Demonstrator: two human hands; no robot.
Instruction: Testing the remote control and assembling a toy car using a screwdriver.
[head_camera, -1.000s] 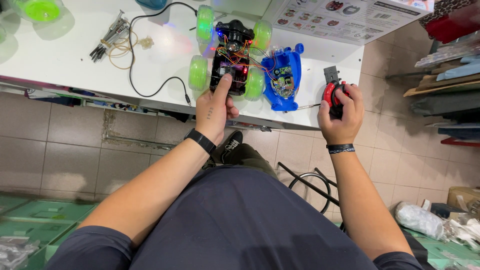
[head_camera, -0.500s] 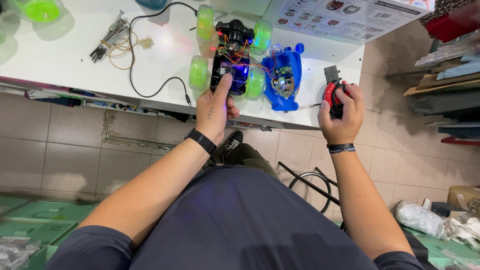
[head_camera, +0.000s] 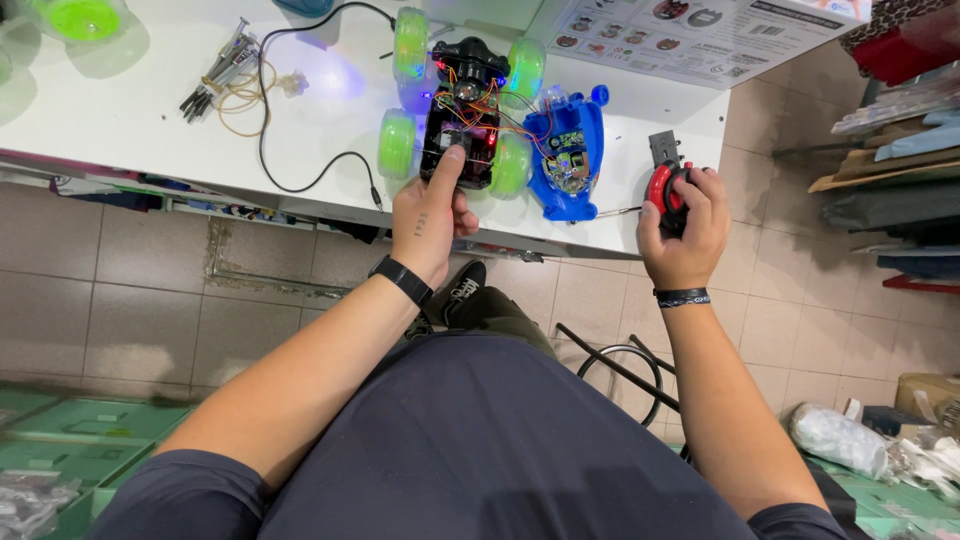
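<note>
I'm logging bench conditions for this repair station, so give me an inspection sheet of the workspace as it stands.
Surface: white table, its near edge by the person's knees.
Job's things: opened toy car with four green wheels, wiring exposed, lights lit; red and black remote.
Clutter: blue shell with circuit board beside the car; metal tools; printed sheet; green wheel.
Hands: left hand presses a finger on the car; right hand grips the remote.
Cables: black cable loops across the table.
Surroundings: tiled floor, green crates, stool frame.
</note>
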